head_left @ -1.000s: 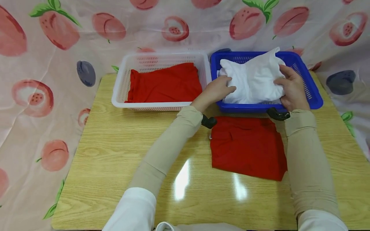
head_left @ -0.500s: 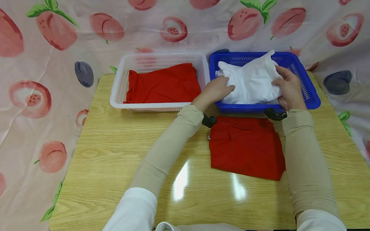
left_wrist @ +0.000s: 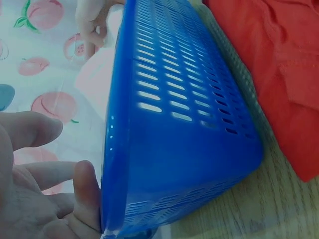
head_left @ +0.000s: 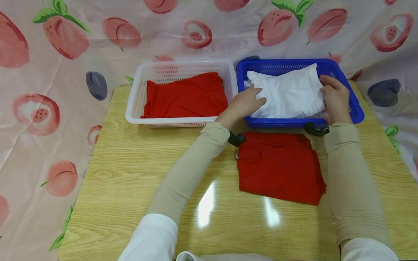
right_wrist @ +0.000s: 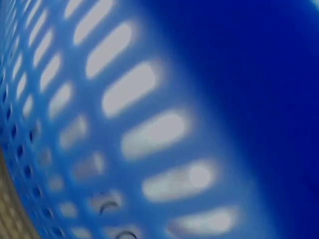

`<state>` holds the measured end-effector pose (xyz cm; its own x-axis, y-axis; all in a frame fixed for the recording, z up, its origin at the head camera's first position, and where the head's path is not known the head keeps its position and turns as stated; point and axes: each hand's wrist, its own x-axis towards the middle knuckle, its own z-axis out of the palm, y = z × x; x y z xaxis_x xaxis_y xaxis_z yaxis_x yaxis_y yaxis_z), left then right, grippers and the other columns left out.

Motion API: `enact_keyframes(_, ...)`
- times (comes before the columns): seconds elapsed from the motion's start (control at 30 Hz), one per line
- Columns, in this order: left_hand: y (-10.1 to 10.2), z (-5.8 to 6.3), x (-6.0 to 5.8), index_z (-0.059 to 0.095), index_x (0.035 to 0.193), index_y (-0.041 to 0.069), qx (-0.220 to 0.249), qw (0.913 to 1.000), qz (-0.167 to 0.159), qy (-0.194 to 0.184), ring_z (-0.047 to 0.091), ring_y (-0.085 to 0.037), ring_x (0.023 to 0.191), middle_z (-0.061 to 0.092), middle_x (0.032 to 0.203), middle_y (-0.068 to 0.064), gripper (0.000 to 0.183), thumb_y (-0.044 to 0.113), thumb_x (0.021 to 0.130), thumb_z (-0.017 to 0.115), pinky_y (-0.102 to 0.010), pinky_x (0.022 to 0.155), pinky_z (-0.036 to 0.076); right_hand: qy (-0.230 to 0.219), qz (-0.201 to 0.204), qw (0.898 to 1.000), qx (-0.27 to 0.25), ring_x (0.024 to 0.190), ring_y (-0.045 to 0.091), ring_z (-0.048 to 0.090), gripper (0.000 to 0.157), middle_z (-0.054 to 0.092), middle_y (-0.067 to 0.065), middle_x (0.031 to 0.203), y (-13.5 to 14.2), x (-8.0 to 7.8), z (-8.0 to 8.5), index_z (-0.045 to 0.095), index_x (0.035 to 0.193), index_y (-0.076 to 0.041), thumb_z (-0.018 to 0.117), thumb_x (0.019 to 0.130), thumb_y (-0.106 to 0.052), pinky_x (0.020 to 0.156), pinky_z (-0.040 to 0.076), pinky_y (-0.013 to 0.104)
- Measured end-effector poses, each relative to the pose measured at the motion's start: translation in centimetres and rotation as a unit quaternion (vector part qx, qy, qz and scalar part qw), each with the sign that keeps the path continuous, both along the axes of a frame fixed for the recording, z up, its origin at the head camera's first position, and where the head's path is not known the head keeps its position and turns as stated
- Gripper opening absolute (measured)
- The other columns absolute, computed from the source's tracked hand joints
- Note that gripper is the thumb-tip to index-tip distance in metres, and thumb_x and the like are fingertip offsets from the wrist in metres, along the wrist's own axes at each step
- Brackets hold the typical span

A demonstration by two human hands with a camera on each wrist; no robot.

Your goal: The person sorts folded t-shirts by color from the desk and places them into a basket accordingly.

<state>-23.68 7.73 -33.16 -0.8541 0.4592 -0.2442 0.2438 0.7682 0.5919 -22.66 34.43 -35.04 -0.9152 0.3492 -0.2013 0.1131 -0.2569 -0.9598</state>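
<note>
A folded white garment (head_left: 294, 92) lies in the blue basket (head_left: 354, 114), its upper right corner raised toward the rim. My left hand (head_left: 247, 103) reaches over the basket's left side, fingers spread at the garment's left edge. The left wrist view has this hand (left_wrist: 45, 184) beside the blue rim, with its fingers apart. At the garment's right edge is my right hand (head_left: 336, 99), fingertips against the cloth and partly hidden. The right wrist view is filled by the slotted basket wall (right_wrist: 209, 124), with the hand out of sight.
A white basket (head_left: 134, 108) holding a red folded garment (head_left: 187, 96) stands left of the blue one. Another red folded garment (head_left: 281, 168) lies on the wooden table (head_left: 147, 163) in front of the blue basket. A fruit-print curtain (head_left: 156, 32) hangs behind.
The white garment's raised right part has come down and lies flatter and straighter. My right hand has moved slightly right and loosened from the cloth; my left hand has stayed about in place.
</note>
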Motion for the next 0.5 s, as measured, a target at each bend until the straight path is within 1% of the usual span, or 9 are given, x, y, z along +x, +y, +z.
enact_keyframes(0.07,-0.1,0.0,-0.1,0.03,0.14,0.025,0.012,0.9999,0.0,-0.01,0.018,-0.012,0.132,0.012,0.148,0.001,0.051,0.042,0.092,0.037,-0.028,0.106,0.017,-0.011,-0.007,0.999,0.033,0.119,0.011,0.033,0.035,0.045,-0.001,0.127,0.2,0.1,0.2,0.061,0.116,-0.013,0.045,0.088,0.001,0.102,0.023,0.025)
enact_keyframes(0.17,-0.2,-0.1,-0.2,0.031,0.139,0.026,0.027,0.9995,-0.001,-0.019,0.017,-0.012,0.132,0.01,0.148,0.002,0.05,0.043,0.092,0.038,-0.03,0.106,0.017,-0.056,0.012,0.993,0.101,0.124,0.01,0.026,0.037,0.04,-0.003,0.132,0.6,0.3,0.4,0.056,0.123,-0.018,0.045,0.09,-0.006,0.105,0.014,0.028)
enact_keyframes(0.23,-0.2,-0.2,-0.2,0.032,0.139,0.027,0.03,0.9993,-0.001,-0.023,0.017,-0.012,0.132,0.01,0.148,0.003,0.05,0.044,0.092,0.038,-0.03,0.106,0.018,-0.092,0.041,0.983,0.154,0.127,0.007,0.02,0.04,0.035,-0.007,0.137,0.9,0.4,0.4,0.049,0.129,-0.024,0.044,0.091,-0.011,0.107,0.008,0.03)
enact_keyframes(0.3,-0.3,-0.2,-0.2,0.032,0.139,0.028,0.03,0.9993,-0.004,-0.02,0.016,-0.011,0.132,0.009,0.148,0.004,0.05,0.044,0.092,0.038,-0.03,0.106,0.018,-0.121,0.079,0.968,0.205,0.129,0.005,0.015,0.044,0.029,-0.012,0.141,1.2,0.4,0.4,0.039,0.135,-0.026,0.041,0.092,-0.015,0.107,0.004,0.033)
enact_keyframes(0.37,-0.3,-0.3,-0.2,0.032,0.138,0.029,0.031,0.9994,-0.007,-0.017,0.016,-0.01,0.132,0.008,0.148,0.005,0.049,0.043,0.092,0.038,-0.031,0.106,0.018,-0.136,0.114,0.953,0.245,0.13,0.004,0.011,0.047,0.022,-0.014,0.144,1.5,0.4,0.3,0.03,0.139,-0.026,0.038,0.094,-0.019,0.107,0.002,0.033)
enact_keyframes(0.4,-0.3,-0.3,-0.2,0.032,0.138,0.029,0.031,0.9994,-0.008,-0.015,0.016,-0.01,0.132,0.008,0.148,0.005,0.049,0.043,0.092,0.038,-0.031,0.106,0.018,-0.139,0.127,0.946,0.266,0.13,0.004,0.011,0.048,0.02,-0.013,0.144,1.5,0.4,0.3,0.026,0.14,-0.026,0.037,0.094,-0.02,0.107,0.003,0.033)
enact_keyframes(0.47,-0.4,-0.3,-0.1,0.033,0.138,0.03,0.036,0.9993,-0.01,-0.009,0.016,-0.01,0.132,0.008,0.149,0.005,0.048,0.042,0.092,0.039,-0.031,0.105,0.019,-0.134,0.139,0.94,0.282,0.13,0.006,0.013,0.049,0.019,-0.011,0.145,1.6,0.4,0.3,0.024,0.141,-0.024,0.036,0.094,-0.021,0.107,0.006,0.033)
enact_keyframes(0.5,-0.4,-0.3,-0.1,0.033,0.138,0.03,0.039,0.9991,-0.01,-0.009,0.016,-0.009,0.132,0.008,0.148,0.006,0.048,0.042,0.092,0.039,-0.031,0.105,0.019,-0.132,0.143,0.939,0.282,0.13,0.006,0.015,0.049,0.019,-0.01,0.146,1.6,0.5,0.4,0.023,0.142,-0.023,0.035,0.094,-0.021,0.107,0.007,0.033)
